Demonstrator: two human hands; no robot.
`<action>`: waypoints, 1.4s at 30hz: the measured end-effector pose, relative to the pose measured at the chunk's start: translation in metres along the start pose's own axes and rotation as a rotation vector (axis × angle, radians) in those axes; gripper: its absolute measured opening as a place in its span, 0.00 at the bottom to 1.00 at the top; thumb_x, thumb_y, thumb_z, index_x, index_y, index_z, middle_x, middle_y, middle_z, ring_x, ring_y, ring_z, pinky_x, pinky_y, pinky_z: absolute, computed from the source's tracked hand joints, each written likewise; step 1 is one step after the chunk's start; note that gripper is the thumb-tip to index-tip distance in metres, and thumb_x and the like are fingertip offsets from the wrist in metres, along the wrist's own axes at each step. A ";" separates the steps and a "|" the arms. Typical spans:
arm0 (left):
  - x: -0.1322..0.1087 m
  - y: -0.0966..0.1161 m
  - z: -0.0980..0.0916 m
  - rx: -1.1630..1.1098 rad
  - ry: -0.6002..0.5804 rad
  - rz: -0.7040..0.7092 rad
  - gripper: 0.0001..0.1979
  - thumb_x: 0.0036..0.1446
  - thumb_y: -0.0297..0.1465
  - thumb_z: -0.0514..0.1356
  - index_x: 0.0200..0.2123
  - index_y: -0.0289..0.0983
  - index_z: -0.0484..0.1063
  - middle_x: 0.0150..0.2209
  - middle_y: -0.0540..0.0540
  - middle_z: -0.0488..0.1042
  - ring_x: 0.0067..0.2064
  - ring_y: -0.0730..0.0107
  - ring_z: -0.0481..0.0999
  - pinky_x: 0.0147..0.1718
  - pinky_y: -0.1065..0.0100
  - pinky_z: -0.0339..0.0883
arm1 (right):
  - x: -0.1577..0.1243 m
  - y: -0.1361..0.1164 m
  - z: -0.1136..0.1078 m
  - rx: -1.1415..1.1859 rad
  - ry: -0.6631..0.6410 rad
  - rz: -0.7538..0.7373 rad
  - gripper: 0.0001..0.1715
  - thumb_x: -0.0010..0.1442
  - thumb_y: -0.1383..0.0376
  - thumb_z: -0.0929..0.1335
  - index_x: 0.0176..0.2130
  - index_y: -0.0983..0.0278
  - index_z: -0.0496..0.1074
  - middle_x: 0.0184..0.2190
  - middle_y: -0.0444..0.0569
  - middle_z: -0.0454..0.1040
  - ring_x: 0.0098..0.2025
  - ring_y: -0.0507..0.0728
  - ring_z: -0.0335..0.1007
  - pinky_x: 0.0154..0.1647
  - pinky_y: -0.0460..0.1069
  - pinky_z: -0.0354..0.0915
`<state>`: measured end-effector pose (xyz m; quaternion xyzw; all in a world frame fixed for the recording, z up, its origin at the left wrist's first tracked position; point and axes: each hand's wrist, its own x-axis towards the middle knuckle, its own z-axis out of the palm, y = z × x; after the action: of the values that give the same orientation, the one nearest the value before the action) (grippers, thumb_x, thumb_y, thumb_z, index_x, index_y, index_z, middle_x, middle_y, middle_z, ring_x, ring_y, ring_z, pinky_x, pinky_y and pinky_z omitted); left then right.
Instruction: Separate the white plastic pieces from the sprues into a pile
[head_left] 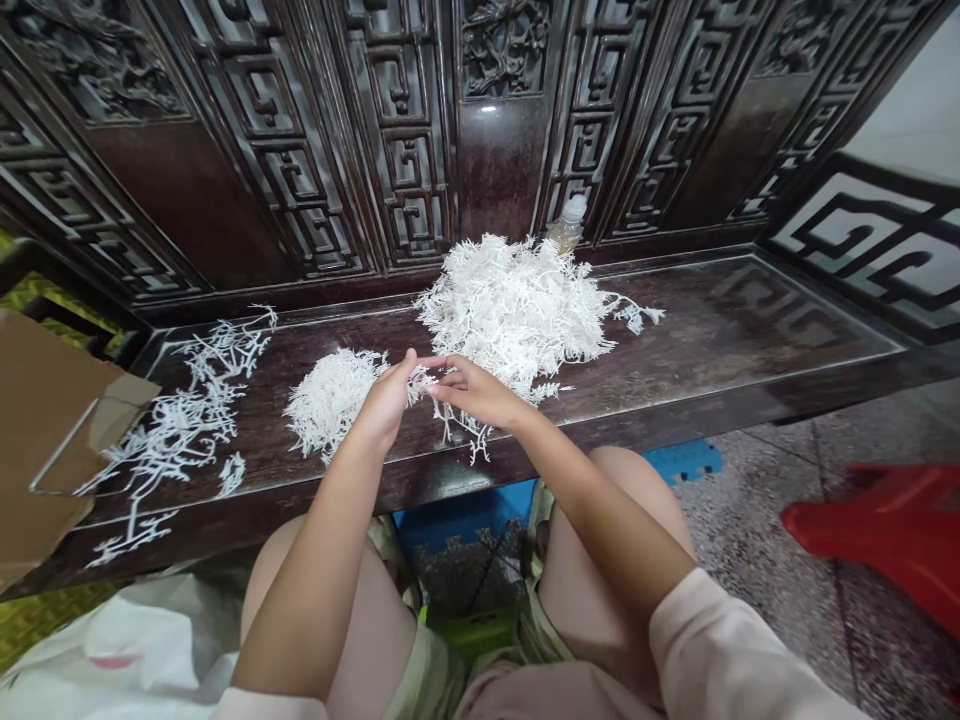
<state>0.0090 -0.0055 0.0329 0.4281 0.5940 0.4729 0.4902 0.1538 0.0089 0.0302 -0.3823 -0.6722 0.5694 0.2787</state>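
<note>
My left hand [386, 400] and my right hand [476, 392] meet at the front of a dark wooden bench seat, fingertips almost touching. Between them is a small white branched plastic sprig [418, 384], pinched by the fingers of both hands and partly hidden by them. Just beyond my right hand rises a large heap of white branched sprigs [517, 305]. A smaller, finer white pile [334, 395] lies to the left, partly behind my left hand. A few loose white branches [478, 440] hang near the bench's front edge under my right hand.
Bare white branched stems [184, 425] lie scattered at the left, beside a cardboard box [52, 420]. A clear bottle [568, 222] stands behind the large heap, against the carved backrest [502, 160]. A red plastic stool [885, 520] is on the floor at right.
</note>
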 end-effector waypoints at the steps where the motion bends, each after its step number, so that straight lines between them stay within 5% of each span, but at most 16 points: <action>1: 0.001 -0.001 0.000 -0.019 -0.018 -0.008 0.19 0.47 0.45 0.55 0.32 0.36 0.75 0.41 0.43 0.73 0.47 0.60 0.66 0.45 0.64 0.57 | 0.000 -0.001 0.000 0.011 -0.020 0.007 0.27 0.51 0.56 0.65 0.49 0.61 0.60 0.27 0.45 0.68 0.30 0.51 0.63 0.34 0.48 0.60; 5: 0.007 -0.007 -0.002 -0.089 -0.038 -0.008 0.17 0.44 0.43 0.58 0.32 0.35 0.74 0.38 0.44 0.73 0.42 0.64 0.68 0.40 0.68 0.60 | 0.002 0.001 -0.001 0.004 -0.022 -0.034 0.26 0.48 0.55 0.67 0.45 0.63 0.64 0.22 0.40 0.63 0.25 0.49 0.58 0.30 0.46 0.57; 9: 0.011 -0.013 -0.003 -0.145 -0.018 -0.022 0.16 0.44 0.41 0.59 0.31 0.35 0.74 0.30 0.46 0.72 0.31 0.71 0.68 0.31 0.71 0.60 | 0.007 0.006 -0.005 -0.075 0.056 -0.126 0.15 0.49 0.56 0.65 0.31 0.65 0.68 0.25 0.42 0.65 0.30 0.50 0.59 0.35 0.46 0.56; 12: 0.010 -0.012 -0.001 -0.138 0.007 -0.024 0.15 0.44 0.41 0.59 0.29 0.35 0.73 0.26 0.48 0.70 0.27 0.74 0.66 0.29 0.72 0.59 | 0.008 0.007 -0.006 -0.059 0.083 -0.154 0.15 0.51 0.56 0.63 0.26 0.66 0.67 0.26 0.43 0.66 0.31 0.50 0.60 0.37 0.46 0.55; 16: 0.006 -0.006 0.002 -0.021 0.016 0.051 0.18 0.46 0.45 0.56 0.28 0.35 0.72 0.27 0.47 0.70 0.30 0.71 0.66 0.30 0.71 0.59 | 0.007 0.003 -0.007 -0.041 0.109 -0.104 0.16 0.49 0.55 0.63 0.24 0.65 0.66 0.24 0.42 0.64 0.29 0.49 0.58 0.35 0.45 0.55; 21: 0.001 0.003 -0.001 0.149 -0.154 0.164 0.16 0.44 0.44 0.58 0.28 0.37 0.72 0.26 0.49 0.70 0.30 0.72 0.65 0.30 0.72 0.58 | 0.003 -0.002 -0.010 -0.039 0.138 -0.036 0.16 0.50 0.56 0.63 0.21 0.65 0.60 0.19 0.39 0.56 0.24 0.48 0.51 0.29 0.45 0.51; 31: -0.001 0.009 -0.010 0.393 -0.251 0.154 0.15 0.47 0.42 0.55 0.23 0.34 0.69 0.23 0.50 0.67 0.28 0.72 0.64 0.30 0.71 0.56 | 0.000 -0.010 -0.018 -0.123 0.020 0.029 0.15 0.51 0.61 0.60 0.19 0.64 0.51 0.18 0.39 0.46 0.20 0.47 0.43 0.23 0.45 0.45; 38: 0.000 0.004 -0.008 0.559 -0.239 0.222 0.17 0.52 0.42 0.51 0.28 0.35 0.70 0.26 0.49 0.68 0.30 0.71 0.66 0.30 0.70 0.57 | 0.002 0.002 -0.020 -0.285 -0.028 -0.068 0.15 0.51 0.57 0.62 0.22 0.66 0.63 0.22 0.42 0.61 0.27 0.49 0.56 0.31 0.46 0.52; 42: -0.001 0.002 -0.004 0.762 -0.105 0.424 0.12 0.51 0.37 0.53 0.35 0.38 0.71 0.32 0.47 0.68 0.35 0.68 0.68 0.36 0.67 0.58 | 0.007 0.012 -0.018 -0.338 0.037 -0.061 0.16 0.53 0.57 0.60 0.24 0.66 0.64 0.22 0.42 0.60 0.27 0.49 0.55 0.30 0.45 0.51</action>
<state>0.0050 -0.0070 0.0350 0.7141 0.5993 0.2880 0.2190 0.1670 0.0258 0.0217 -0.4135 -0.7645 0.4325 0.2398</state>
